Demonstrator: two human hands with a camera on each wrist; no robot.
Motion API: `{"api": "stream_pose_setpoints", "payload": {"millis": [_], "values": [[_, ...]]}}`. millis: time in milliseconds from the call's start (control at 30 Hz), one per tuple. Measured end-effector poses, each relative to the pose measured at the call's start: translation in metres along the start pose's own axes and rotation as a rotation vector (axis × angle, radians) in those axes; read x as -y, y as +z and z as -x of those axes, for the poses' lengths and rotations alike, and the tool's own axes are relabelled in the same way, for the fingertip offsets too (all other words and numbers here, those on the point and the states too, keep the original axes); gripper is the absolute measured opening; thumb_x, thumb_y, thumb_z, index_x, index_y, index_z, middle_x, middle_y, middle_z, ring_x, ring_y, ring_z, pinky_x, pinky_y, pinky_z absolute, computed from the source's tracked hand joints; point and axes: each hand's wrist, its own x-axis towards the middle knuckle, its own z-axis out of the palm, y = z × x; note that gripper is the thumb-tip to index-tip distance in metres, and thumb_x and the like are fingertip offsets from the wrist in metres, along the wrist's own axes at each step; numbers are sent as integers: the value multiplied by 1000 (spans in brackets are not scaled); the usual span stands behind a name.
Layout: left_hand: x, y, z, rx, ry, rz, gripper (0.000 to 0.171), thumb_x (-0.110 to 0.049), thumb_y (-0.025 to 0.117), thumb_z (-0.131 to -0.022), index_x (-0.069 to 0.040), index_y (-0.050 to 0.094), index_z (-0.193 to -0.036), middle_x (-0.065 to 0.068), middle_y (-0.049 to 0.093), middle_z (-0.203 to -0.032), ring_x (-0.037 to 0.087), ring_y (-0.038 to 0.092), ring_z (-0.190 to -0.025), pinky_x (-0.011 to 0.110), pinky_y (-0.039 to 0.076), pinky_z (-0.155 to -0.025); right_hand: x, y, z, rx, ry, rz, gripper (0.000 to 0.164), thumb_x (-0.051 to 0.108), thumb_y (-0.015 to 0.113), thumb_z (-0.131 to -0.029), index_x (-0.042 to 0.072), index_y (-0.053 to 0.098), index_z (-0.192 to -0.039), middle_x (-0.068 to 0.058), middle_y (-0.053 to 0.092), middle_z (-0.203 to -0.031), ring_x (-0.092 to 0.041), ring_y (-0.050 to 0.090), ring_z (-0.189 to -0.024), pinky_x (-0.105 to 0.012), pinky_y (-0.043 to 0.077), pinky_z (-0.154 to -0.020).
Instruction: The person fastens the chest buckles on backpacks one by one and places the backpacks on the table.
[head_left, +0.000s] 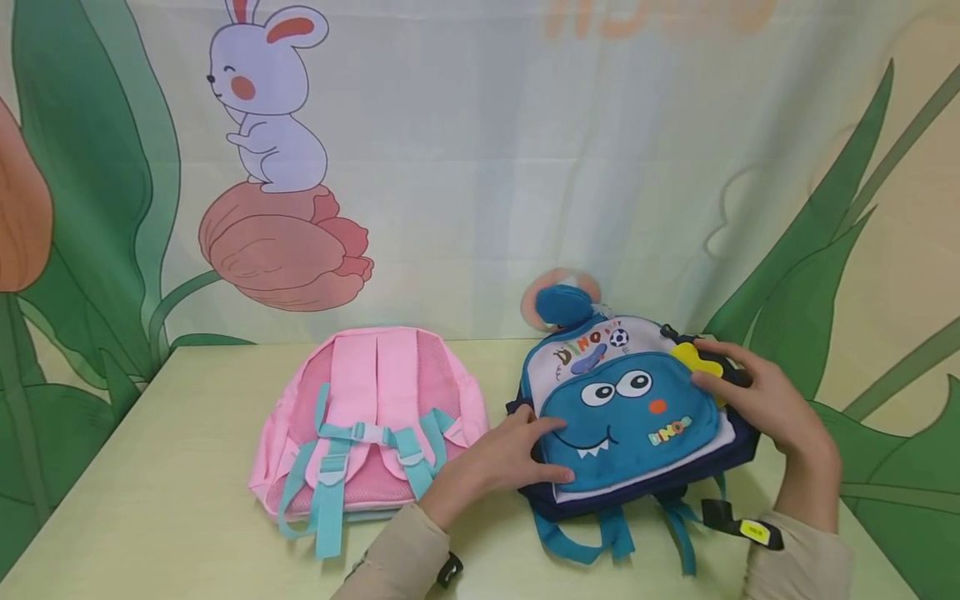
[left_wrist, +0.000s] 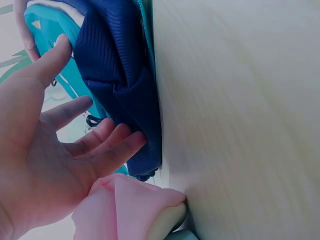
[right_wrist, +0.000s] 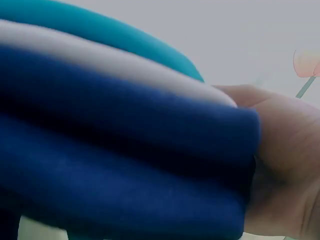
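A blue dinosaur backpack (head_left: 630,425) lies tilted on the table, its smiling face up and its teal straps hanging toward the front edge. My left hand (head_left: 506,454) is at its left side, fingers spread loosely. In the left wrist view the left thumb (left_wrist: 62,47) touches the front pocket, and the fingertips reach the navy side panel (left_wrist: 120,95). My right hand (head_left: 776,408) grips the upper right side by the yellow spike (head_left: 697,360), thumb on the front. The right wrist view shows the navy bottom (right_wrist: 125,150) close up, hiding most right fingers.
Left of the blue bag, a pink backpack (head_left: 378,367) lies with its shoulder straps and teal webbing up. My left forearm passes close to its right side. A printed curtain (head_left: 465,167) with a rabbit and leaves hangs behind the pale table (head_left: 187,467).
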Motion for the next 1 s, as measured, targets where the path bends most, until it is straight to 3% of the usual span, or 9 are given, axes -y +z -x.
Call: {"api": "stream_pose_setpoints", "payload": {"millis": [233,500,833,1000], "values": [[2,1,1,-3,-5,-1,84,-71,65,-80,-34,41,-151,9,45,-138,21,51,-119,41,55,-94,11,0,1,-36,-41,-28,62,45,54,-100,17,37,-153,-28,44,-145,-34,61,-107,-23,53,-74],[0,2,3,23,-16,23,88,-79,58,-79,-42,31,-154,9,44,-140,21,50,-120,43,56,-92,18,0,3,-66,-82,-99,58,40,54,-101,21,38,-153,-26,57,-132,-3,65,-86,-26,57,-70],[-1,5,1,34,14,43,84,-78,56,-81,-43,31,-153,8,41,-141,23,47,-125,43,55,-94,30,-1,10,-104,-120,-100,54,37,53,-102,24,39,-153,-21,56,-134,1,62,-91,-22,55,-72],[0,7,-1,37,22,63,83,-77,56,-81,-45,30,-153,6,41,-139,21,45,-125,41,55,-93,35,-1,12,-129,-141,-123,52,34,54,-102,27,41,-152,-6,59,-124,-2,65,-91,-21,56,-73]]}}
